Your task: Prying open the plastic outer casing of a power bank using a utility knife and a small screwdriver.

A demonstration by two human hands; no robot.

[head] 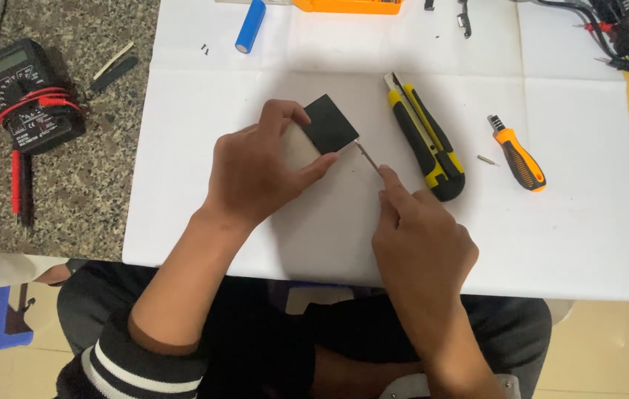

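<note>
My left hand [255, 166] grips a small flat device [327, 124] with a black face and a pale side, holding it tilted on the white paper sheet [565, 236]. My right hand [414, 229] pinches a thin metal tool [366, 154], and its tip touches the device's lower right corner. Both hands sit near the middle of the sheet.
A yellow-and-black utility knife [425, 137] lies right of the device, then a short orange screwdriver [519, 155] with a loose bit [486, 159]. A blue cylindrical cell [251, 25] and an orange tray [347, 6] lie at the far edge. A multimeter [28, 96] with red leads rests left.
</note>
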